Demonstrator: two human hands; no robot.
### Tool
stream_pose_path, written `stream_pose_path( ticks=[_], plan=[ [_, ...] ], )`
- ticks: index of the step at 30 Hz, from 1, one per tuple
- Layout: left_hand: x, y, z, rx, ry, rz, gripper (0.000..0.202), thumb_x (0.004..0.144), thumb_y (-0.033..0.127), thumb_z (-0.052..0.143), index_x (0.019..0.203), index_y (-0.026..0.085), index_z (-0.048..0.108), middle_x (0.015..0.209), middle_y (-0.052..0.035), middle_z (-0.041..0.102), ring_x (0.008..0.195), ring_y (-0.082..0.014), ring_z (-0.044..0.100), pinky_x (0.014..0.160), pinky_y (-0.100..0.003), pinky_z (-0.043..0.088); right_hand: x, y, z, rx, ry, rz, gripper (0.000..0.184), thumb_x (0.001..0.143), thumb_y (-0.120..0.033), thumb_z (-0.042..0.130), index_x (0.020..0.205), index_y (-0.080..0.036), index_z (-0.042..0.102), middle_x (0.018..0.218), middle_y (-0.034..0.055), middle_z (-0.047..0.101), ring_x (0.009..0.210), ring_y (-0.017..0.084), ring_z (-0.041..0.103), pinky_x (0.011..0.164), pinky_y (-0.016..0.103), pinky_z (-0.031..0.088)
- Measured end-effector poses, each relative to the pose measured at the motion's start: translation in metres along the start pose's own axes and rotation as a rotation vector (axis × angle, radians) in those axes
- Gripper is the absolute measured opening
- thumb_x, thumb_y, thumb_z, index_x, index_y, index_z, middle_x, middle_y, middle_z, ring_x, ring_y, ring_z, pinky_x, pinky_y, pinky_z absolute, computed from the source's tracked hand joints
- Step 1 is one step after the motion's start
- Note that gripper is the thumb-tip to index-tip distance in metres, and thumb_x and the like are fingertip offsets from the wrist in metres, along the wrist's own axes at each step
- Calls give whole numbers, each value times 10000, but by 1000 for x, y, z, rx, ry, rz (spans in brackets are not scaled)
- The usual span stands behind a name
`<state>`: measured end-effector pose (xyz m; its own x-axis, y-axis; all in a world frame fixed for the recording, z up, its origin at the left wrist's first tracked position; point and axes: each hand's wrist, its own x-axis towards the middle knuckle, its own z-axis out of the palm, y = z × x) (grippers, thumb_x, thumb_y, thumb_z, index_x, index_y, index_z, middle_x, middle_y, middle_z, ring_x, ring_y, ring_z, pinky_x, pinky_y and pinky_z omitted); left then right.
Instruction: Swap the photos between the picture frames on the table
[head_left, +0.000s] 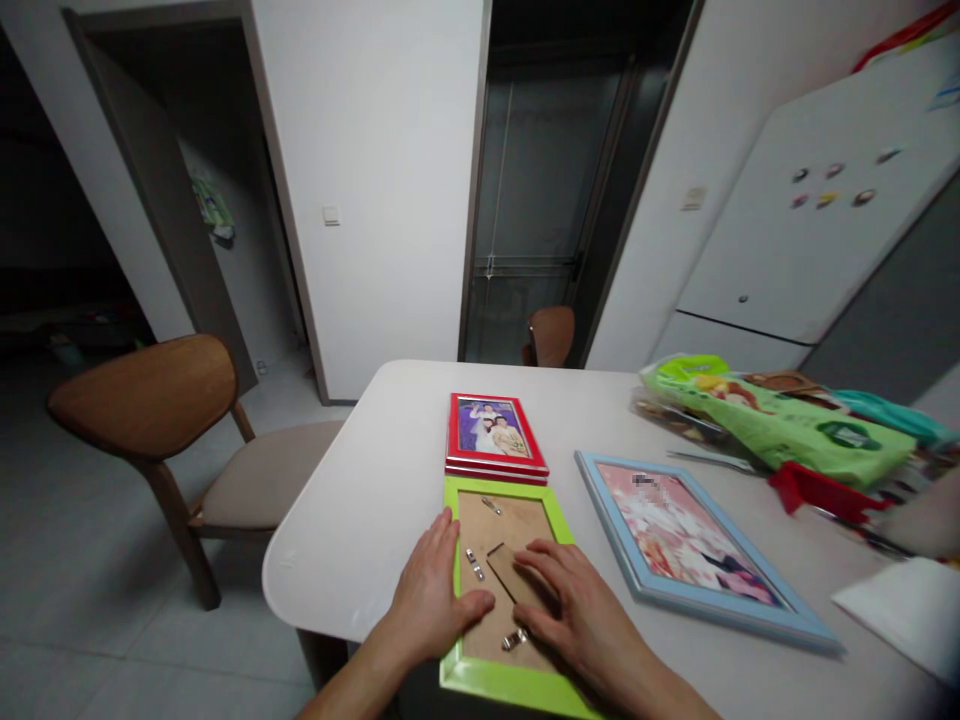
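Observation:
A lime-green picture frame point(504, 492) lies face down on the white table point(360, 510), its brown backing board point(510, 530) with small metal clips facing up. My left hand point(433, 590) rests flat on the frame's left edge, thumb across the backing near a clip. My right hand point(574, 605) lies on the backing, fingers stretched over the cut-out stand. Both hands are open and hold nothing. Just beyond the green frame lies a stack of red frames point(493, 436) with a photo on top.
A light-blue frame point(694, 545) with a photo lies to the right. Green and teal plastic packets point(780, 425), a red object point(814, 492) and white paper point(904, 610) crowd the table's right side. A wooden chair point(172, 430) stands left; another chair back point(551, 335) shows beyond the table.

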<state>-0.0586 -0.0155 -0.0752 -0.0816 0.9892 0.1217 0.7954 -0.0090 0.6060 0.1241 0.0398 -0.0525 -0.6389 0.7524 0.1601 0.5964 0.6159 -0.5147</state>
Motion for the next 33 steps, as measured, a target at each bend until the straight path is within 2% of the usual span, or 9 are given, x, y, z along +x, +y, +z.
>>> stream_pose_path(
  ticks=[3,8,14,17,20,22,25,29,33],
  plan=[
    [0,-3,2,-28,21,10,726,646,386,547,1255,92,282,1356,-114,196,1228,-230,201,1010,-348,182,2,-1,1,-39,10,34,360,642,-269,517,987,-179,560,946,87,559,900,212,479,807,328,352],
    [2,-3,3,-129,53,-4,670,678,386,528,1237,84,316,1339,-133,237,1219,-236,223,1004,-365,188,7,-5,-4,-33,53,77,421,578,-184,488,992,-143,551,948,87,581,910,209,490,820,311,347],
    [9,18,1,-429,221,-40,542,674,305,555,1160,116,408,1248,-130,395,1151,-227,341,968,-355,250,11,-11,-20,-38,111,79,411,578,-186,483,979,-136,553,935,86,591,894,208,503,810,324,370],
    [16,29,-3,-727,306,-135,492,646,276,575,1097,145,427,1028,-94,560,947,-206,516,833,-325,381,13,-23,-26,-37,141,77,392,585,-182,488,969,-135,550,923,86,589,889,210,502,803,335,381],
    [20,29,-11,-954,249,-194,355,655,340,544,952,159,474,775,-29,621,689,-169,589,650,-280,450,14,-30,-29,6,166,4,371,623,-219,502,989,-170,535,946,69,581,894,196,504,800,326,391],
    [18,19,-20,-980,219,-220,297,659,389,522,846,160,488,686,-11,622,608,-162,591,586,-266,454,13,-23,-29,32,194,-10,374,667,-283,489,1026,-182,516,974,72,575,877,187,520,769,314,412],
    [9,-7,-37,-970,227,-296,270,653,409,520,781,175,473,601,12,608,532,-160,582,511,-251,442,11,5,-28,-27,224,91,389,719,-332,427,1049,-143,510,960,104,586,835,195,549,724,316,431],
    [-5,-45,-55,-872,244,-388,218,664,382,506,745,184,466,557,19,594,504,-163,573,468,-238,423,6,40,-18,-197,169,222,421,702,-284,430,1060,-77,509,961,151,592,874,233,548,772,343,406],
    [-10,-66,-63,-713,239,-411,216,694,363,473,803,177,483,603,6,608,554,-173,585,494,-237,421,4,49,-11,-236,138,271,471,675,-210,412,1108,-30,460,981,173,583,896,237,542,780,326,393]
  ],
)
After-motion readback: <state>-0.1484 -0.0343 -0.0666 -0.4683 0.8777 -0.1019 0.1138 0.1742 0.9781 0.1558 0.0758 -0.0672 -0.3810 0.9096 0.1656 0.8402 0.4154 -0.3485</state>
